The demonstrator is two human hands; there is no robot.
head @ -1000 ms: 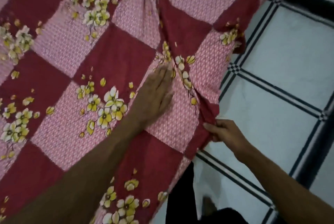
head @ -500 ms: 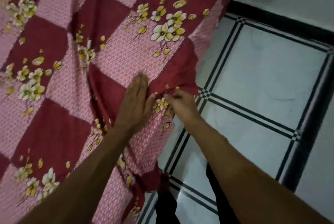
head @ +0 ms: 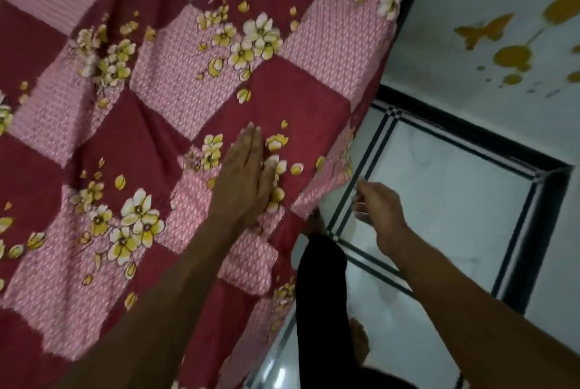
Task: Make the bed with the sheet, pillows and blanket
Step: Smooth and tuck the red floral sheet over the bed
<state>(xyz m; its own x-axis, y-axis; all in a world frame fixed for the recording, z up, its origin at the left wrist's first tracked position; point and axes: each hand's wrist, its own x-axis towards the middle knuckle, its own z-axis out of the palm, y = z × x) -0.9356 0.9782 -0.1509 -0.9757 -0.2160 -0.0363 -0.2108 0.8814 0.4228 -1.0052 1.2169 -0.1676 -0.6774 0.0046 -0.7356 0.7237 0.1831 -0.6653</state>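
Red-pink checked floral sheet [head: 194, 112] spread over bed.

Both forearms bare, no sleeves, no rings or watch visible. Black trousers [head: 320, 294] at lower centre. Feet bare.

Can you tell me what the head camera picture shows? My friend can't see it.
A person's left hand presses flat on a red-and-pink checked sheet with yellow flowers, spread over a bed. Their right hand hangs beside the bed's edge, above the white tiled floor, holding nothing.
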